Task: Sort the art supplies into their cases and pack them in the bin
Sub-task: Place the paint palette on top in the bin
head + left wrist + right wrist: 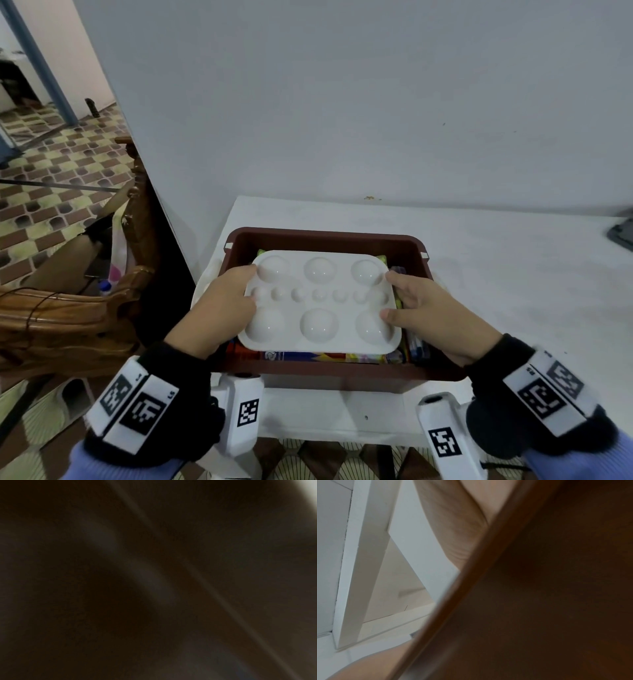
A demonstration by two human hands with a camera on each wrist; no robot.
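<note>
A white paint palette (320, 301) with round wells lies upside down on top of the packed supplies in the brown bin (325, 236). My left hand (226, 301) grips its left edge, thumb on top. My right hand (414, 305) grips its right edge, thumb on the top face. Beneath the palette show a colourful box (322, 357), a green case corner (261, 253) and markers (416, 346) at the right. The left wrist view is dark and blurred. In the right wrist view the brown bin wall (539, 588) fills the right side, with part of my right hand (453, 520) above it.
The bin stands at the near left corner of a white table (496, 274) against a pale wall. A carved wooden chair (78, 308) stands to the left over tiled floor. A dark object (621, 233) lies at the table's right edge.
</note>
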